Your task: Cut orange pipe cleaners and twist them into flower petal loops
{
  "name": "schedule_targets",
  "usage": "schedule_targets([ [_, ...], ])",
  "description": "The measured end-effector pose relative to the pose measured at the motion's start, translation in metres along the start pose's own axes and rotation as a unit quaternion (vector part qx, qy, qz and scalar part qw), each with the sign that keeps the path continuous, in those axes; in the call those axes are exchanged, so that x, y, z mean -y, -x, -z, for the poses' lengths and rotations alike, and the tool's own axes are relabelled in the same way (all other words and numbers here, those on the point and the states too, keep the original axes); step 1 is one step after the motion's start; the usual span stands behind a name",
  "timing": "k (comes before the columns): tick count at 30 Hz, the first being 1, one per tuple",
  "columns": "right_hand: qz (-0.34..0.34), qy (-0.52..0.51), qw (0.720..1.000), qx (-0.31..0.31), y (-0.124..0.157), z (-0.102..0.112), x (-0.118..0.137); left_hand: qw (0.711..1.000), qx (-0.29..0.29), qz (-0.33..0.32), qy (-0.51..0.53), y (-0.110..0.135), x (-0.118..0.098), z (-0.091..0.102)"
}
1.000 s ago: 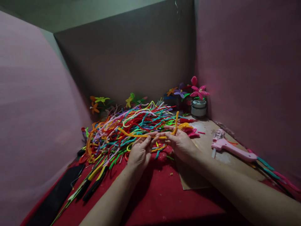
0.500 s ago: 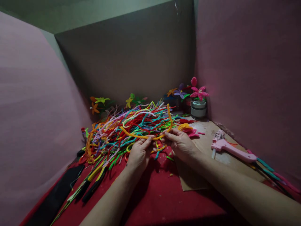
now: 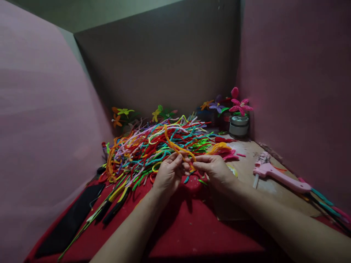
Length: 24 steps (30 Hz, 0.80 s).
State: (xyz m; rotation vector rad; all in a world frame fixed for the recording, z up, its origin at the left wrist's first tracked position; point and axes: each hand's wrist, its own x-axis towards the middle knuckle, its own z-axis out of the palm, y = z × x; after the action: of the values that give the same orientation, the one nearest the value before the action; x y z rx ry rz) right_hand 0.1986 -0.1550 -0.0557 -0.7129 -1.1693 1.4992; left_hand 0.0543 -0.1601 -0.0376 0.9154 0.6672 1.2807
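Observation:
My left hand (image 3: 168,175) and my right hand (image 3: 215,170) meet over the red cloth (image 3: 181,226), fingertips pinched together on one orange pipe cleaner (image 3: 177,147). The orange pipe cleaner is folded into a narrow loop that rises from my fingers up and to the left. Right behind my hands lies a big heap of pipe cleaners (image 3: 159,146) in many colours.
A pink glue gun (image 3: 276,174) lies on a brown cardboard sheet (image 3: 246,171) at the right. Finished pipe-cleaner flowers (image 3: 238,106) stand in a small pot (image 3: 239,128) at the back right; more flowers (image 3: 120,115) lean at the back. Pliers (image 3: 115,204) and a black strip (image 3: 71,221) lie at the left. Pink walls close in both sides.
My hands came together, bending the orange pipe cleaner from a wide curve into a narrow folded loop. The view shifted slightly to the left.

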Motion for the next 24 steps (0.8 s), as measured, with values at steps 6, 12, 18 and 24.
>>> schedule_targets([
  [6,-0.001,0.143,0.989,0.024,0.005,-0.005,0.006,0.998,0.0,0.016,-0.062,0.002,0.002,0.001],
  [12,-0.024,0.155,0.982,0.101,0.007,-0.007,-0.001,0.993,0.001,-0.007,-0.121,0.0,0.009,0.007],
  [18,-0.129,0.02,0.982,0.138,0.008,-0.009,-0.003,0.992,0.021,-0.01,-0.125,0.002,0.011,0.006],
  [24,-0.089,0.189,0.971,0.115,0.008,-0.008,-0.002,0.989,0.012,-0.002,-0.15,0.0,0.01,0.009],
])
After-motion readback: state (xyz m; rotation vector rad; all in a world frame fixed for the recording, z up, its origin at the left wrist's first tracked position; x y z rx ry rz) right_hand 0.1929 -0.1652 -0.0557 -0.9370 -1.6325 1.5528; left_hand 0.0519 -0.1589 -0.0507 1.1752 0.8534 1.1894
